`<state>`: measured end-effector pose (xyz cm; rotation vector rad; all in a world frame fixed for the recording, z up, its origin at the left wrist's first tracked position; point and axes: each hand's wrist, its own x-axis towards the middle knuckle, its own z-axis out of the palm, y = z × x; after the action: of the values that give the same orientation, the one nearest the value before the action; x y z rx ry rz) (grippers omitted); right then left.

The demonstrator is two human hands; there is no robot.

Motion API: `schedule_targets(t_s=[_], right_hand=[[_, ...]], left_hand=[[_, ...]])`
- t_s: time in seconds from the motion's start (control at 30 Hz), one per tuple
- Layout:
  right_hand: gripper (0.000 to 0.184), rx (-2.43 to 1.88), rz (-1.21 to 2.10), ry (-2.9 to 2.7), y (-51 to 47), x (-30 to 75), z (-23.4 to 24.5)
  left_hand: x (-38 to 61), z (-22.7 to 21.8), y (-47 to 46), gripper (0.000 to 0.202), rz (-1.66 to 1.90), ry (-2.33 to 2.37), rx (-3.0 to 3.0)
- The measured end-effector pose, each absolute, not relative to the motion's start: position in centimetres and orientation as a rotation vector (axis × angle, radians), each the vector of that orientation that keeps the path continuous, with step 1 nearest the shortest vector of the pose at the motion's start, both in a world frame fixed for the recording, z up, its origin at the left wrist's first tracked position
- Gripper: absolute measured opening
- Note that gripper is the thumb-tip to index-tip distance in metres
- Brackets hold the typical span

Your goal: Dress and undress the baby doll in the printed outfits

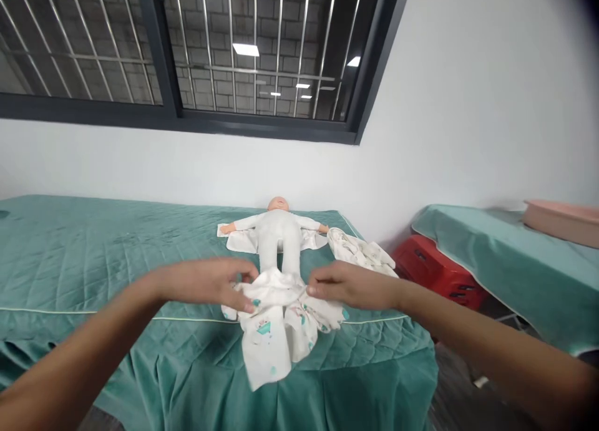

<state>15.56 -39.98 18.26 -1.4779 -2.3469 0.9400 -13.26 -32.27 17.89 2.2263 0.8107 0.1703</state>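
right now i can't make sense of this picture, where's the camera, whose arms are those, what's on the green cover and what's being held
There is no machine here: the two bare arms belong to a person. The one picture comes from a camera worn on that person's head, looking forward and down, so the arms reach in from either side.

On the green cover lies a doll with its arms spread and head toward the wall. To its right in the picture is a crumpled pale cloth.

At the doll's legs is a white printed cloth. The right hand pinches it; the left hand is at its other side, how firmly I cannot tell.
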Motion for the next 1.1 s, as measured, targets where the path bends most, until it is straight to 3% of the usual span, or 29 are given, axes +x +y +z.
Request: schedule_targets(t_s=[0.13, 0.3, 0.47, 0.63, 0.73, 0.93, 1.1], right_hand=[[0.052, -1.509, 0.768, -2.429, -40.1, 14.0, 23.7], [0.061, -1.487, 0.673, -2.495, -41.6, 11.5, 30.3], [0.062, -1.48, 0.677, -2.48, -44.0, 10.5, 33.0], [0.056, -1.495, 0.72, -2.533, -45.5, 11.1, 32.7], [0.052, -1.546, 0.666, -2.581, -45.5, 11.5, 32.3], [0.056, -1.595, 0.694, -2.541, -44.0, 12.7, 31.1], [0.056, -1.561, 0.789, -2.482, -41.5, 13.0, 30.0]], left_hand=[[-13.6, 24.2, -33.3, 0.06, 0.203, 0.88, 2.306], [-12.9, 30.5, -36.2, 0.031, 0.056, 0.826, 2.414], [-11.7, 33.7, -38.2, 0.026, 0.013, 0.914, 2.69], [-10.4, 34.2, -40.3, 0.006, 0.241, 1.028, 2.806], [-9.8, 33.5, -40.6, 0.004, 0.338, 1.087, 2.797], [-10.2, 31.3, -38.1, 0.015, -0.079, 0.951, 2.67], [-9.9, 29.5, -35.6, 0.018, -0.041, 0.951, 2.567]])
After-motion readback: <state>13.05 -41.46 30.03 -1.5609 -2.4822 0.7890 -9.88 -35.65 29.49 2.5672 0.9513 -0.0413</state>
